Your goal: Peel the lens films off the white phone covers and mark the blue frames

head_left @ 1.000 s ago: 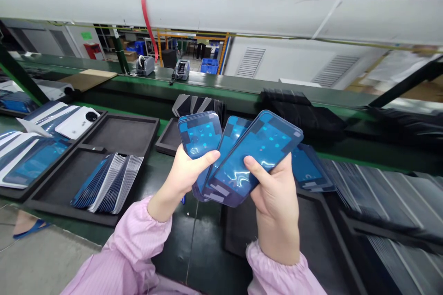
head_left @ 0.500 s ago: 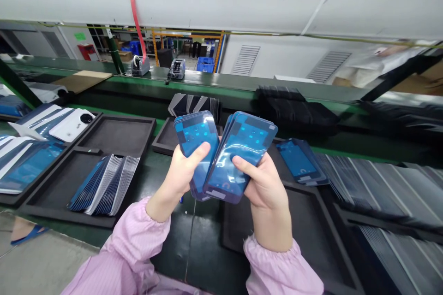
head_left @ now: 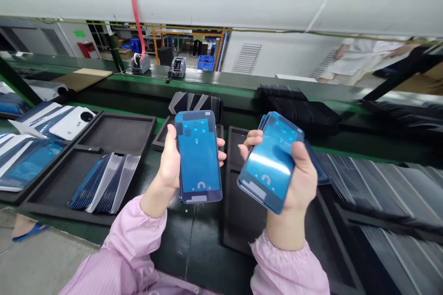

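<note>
2 hands [head_left: 173, 161] [head_left: 297, 177] apart | l: grips 1 blue panel [head_left: 199, 159] | r: clasps panel stack [head_left: 272, 161] | over black tray [head_left: 242, 230]

Trays and stacks on a green table

A black tray [head_left: 119, 134] sits left, with thin blue and white sheets [head_left: 105, 183] leaning inside.

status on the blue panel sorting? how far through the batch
Done: a fanned row of panels already stands in the near compartment of the black tray.
In hand: the left hand holds a small stack of blue panels face up; the right hand holds a second stack.
Left: both held stacks are not yet set down, and the far compartment holds no panels.
</note>
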`<state>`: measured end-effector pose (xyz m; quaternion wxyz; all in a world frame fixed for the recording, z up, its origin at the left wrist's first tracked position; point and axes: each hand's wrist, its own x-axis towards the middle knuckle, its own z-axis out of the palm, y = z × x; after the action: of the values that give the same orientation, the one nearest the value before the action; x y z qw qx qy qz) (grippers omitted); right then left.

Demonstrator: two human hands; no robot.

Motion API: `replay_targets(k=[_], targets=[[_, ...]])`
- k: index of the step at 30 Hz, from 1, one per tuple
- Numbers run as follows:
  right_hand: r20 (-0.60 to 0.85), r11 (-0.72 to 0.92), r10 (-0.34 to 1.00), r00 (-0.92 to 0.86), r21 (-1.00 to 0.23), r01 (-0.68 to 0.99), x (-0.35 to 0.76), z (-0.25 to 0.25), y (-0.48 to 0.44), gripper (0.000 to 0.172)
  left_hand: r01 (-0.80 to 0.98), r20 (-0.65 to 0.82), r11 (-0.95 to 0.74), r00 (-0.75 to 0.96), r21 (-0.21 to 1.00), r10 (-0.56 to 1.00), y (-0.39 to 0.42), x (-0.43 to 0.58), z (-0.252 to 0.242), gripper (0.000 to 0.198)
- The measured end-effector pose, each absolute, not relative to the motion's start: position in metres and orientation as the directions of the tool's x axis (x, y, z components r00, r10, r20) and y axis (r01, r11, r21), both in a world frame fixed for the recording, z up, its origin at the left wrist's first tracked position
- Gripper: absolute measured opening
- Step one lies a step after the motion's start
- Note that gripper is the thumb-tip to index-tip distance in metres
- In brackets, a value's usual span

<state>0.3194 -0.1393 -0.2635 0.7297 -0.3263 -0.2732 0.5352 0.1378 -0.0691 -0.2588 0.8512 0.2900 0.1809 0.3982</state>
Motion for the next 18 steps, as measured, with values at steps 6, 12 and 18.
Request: replay_targets(k=[6,12,18], targets=[[0.043,0.190,0.971,0.234,-0.731,-0.655,0.307,-0.255,-0.152,0.070,-0.552,-0.021,0.486,0.646,0.677,0.763,-0.072,0.135,-0.261,0.093],[0.018,0.172,0.970,0.241,-0.752,-0.636,0.302,-0.249,-0.157,0.071,-0.545,-0.041,0.507,0.653,0.667,0.756,-0.072,0.137,-0.261,0.096],[0.038,0.187,0.974,0.224,-0.691,-0.698,0.299,-0.247,-0.160,0.058,-0.533,-0.051,0.534,0.675,0.656,0.736,-0.073,0.137,-0.261,0.101]])
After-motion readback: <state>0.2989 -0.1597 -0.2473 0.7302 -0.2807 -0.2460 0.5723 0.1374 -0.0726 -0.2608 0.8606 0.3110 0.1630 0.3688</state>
